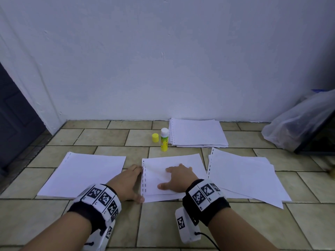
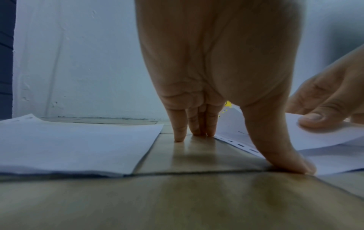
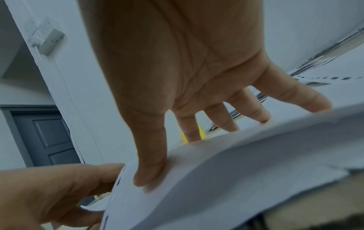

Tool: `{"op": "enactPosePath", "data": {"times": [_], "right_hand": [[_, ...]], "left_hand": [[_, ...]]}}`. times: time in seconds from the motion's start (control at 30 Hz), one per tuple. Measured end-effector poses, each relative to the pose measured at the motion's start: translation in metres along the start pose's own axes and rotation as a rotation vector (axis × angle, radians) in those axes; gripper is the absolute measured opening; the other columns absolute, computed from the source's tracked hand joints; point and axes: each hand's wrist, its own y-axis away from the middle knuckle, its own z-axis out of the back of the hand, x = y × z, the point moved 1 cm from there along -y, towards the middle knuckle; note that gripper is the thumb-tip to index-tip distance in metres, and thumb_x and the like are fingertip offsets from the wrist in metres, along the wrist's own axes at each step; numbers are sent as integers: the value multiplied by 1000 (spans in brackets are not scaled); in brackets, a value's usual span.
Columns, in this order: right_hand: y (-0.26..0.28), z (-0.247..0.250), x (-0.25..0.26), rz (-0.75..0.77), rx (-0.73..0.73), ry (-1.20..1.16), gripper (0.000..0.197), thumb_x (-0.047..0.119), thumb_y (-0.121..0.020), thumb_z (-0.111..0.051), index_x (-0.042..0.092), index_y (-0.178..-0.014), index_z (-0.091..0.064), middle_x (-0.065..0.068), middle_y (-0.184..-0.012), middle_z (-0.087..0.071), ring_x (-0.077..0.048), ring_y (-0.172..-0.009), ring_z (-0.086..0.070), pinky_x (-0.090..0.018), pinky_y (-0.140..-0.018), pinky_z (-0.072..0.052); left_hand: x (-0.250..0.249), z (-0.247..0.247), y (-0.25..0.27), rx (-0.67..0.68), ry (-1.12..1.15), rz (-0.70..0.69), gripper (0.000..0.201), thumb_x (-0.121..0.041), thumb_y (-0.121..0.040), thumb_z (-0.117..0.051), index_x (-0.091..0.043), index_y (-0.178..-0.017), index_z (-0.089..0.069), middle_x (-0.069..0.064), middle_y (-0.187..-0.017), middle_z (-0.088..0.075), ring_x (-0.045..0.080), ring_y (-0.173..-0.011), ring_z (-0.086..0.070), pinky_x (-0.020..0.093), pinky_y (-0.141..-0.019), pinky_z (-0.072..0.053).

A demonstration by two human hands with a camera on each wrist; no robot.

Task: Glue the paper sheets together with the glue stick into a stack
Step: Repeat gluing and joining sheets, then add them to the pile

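A: Nearest first: what are the hands doing?

B: The right hand (image 1: 178, 177) lies flat, fingers spread, pressing the top white punched-edge paper sheet (image 1: 190, 162) onto the sheet under it on the beige tiled floor (image 1: 101, 136). The left hand (image 1: 126, 183) stands on edge just beside the sheets' punched side, fingers straight, its thumb touching the near corner. Neither hand is gripping anything.

A: Is the sheet down flat?

B: Not fully, I'd say. The wrist views show it bowed up near the right thumb.

A: And the glue?

B: The yellow glue stick with its white tip exposed (image 1: 164, 140) stands upright straight beyond the middle sheets, long axis vertical. Its yellow cap (image 1: 155, 137) sits just left of it. Both hands are about equally near; the right looks slightly better placed.

A: More paper?

B: A loose pile of white sheets (image 1: 243, 176) lies to the right, a single-looking white sheet (image 1: 85, 174) to the left, and a squared white stack (image 1: 197, 133) against the wall.
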Motion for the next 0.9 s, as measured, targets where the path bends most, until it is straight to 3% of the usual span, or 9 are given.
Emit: {"op": "enactPosePath", "data": {"times": [0.27,0.37,0.4,0.47,0.53,0.6,0.7,0.77,0.9], "right_hand": [[1,1,2,-8,4,-13,86,65,-81,-57,17,-147,-30,-13,-153,-31,-27,-144,-19,-51,-118,-7],[5,3,2,-9,13,-22,89,68,-78,-58,17,-146,-32,-13,-151,-33,-27,-143,-22,-51,-118,-8],[5,4,2,-15,12,-30,87,68,-80,-56,17,-146,-32,-13,-151,-34,-26,-143,-22,-51,-118,-9],[3,4,2,-41,4,-45,76,63,-86,-50,19,-145,-35,-15,-149,-36,-27,-141,-27,-49,-117,-12],[1,4,3,-63,-7,-43,65,53,-90,-53,20,-143,-36,-16,-145,-39,-29,-134,-37,-46,-115,-18],[2,4,4,-75,-6,-26,62,41,-90,-60,19,-142,-35,-16,-139,-41,-32,-128,-40,-45,-112,-27],[2,1,7,-97,-12,3,60,35,-88,-64,19,-138,-33,-15,-132,-43,-38,-126,-37,-51,-103,-39],[-2,-1,10,-126,-10,42,62,36,-87,-65,20,-136,-32,-16,-130,-42,-41,-122,-40,-53,-99,-43],[-8,0,17,-167,5,176,67,33,-87,-65,19,-141,-27,-20,-135,-37,-43,-121,-44,-56,-98,-41]], "left_hand": [[1,0,-1,15,-2,7,102,-42,-68,-82,-20,-148,-21,-8,-147,-29,11,-131,-38,25,-106,-36],[4,5,-2,76,21,-17,108,-42,-59,-86,-24,-146,-24,-10,-145,-28,10,-132,-33,27,-110,-33],[6,7,-2,114,40,-8,107,-46,-52,-87,-27,-141,-29,-12,-144,-27,9,-133,-31,27,-111,-31],[8,14,-2,151,81,54,91,-57,-40,-81,-35,-117,-38,-15,-140,-31,7,-131,-32,28,-108,-35],[6,19,-2,141,108,86,78,-59,-47,-81,-31,-105,-37,-12,-132,-36,9,-124,-38,26,-100,-40],[1,20,-5,122,102,70,73,-48,-68,-81,-24,-121,-37,-7,-134,-30,12,-125,-38,26,-101,-38],[-5,16,-9,91,4,14,96,-47,-76,-76,-20,-149,-20,-3,-155,-2,17,-143,-20,30,-114,-27],[-10,13,-11,91,-116,8,99,-47,-79,-72,-18,-153,-14,-3,-160,7,17,-147,-10,32,-117,-23],[-25,13,-11,129,-288,45,98,-45,-87,-65,-12,-154,-2,-2,-162,4,21,-148,-3,35,-117,-20]]}}
